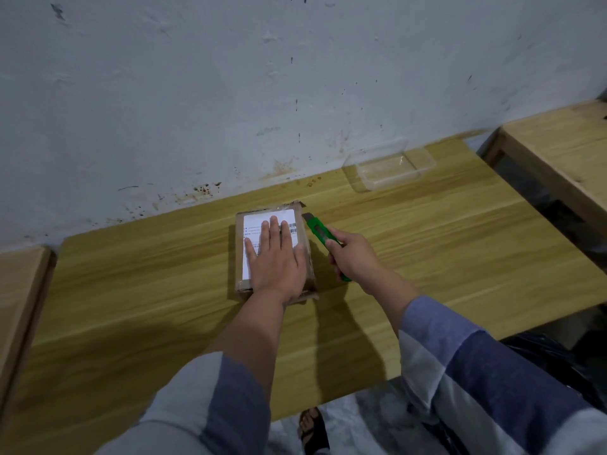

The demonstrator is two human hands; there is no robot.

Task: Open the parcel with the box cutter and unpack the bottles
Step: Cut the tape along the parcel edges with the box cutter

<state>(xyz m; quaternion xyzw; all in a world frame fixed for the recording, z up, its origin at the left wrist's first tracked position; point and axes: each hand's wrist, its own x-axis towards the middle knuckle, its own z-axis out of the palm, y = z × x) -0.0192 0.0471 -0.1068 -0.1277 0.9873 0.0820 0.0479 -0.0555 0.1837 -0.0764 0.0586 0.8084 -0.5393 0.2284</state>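
A small brown cardboard parcel (pixel 300 224) with a white shipping label lies flat on the wooden table (pixel 147 274). My left hand (pixel 277 257) rests palm-down on the parcel's top, fingers spread, covering most of the label. My right hand (pixel 353 257) grips a green box cutter (pixel 318 229) just right of the parcel. The cutter's tip points at the parcel's far right corner, where the tape looks torn. No bottles are visible.
A clear plastic container (pixel 391 167) stands at the table's back right, near the stained white wall. A second wooden table (pixel 565 149) is to the right, and another wooden edge (pixel 19 290) at the left. Black bags (pixel 558 359) lie on the floor at lower right.
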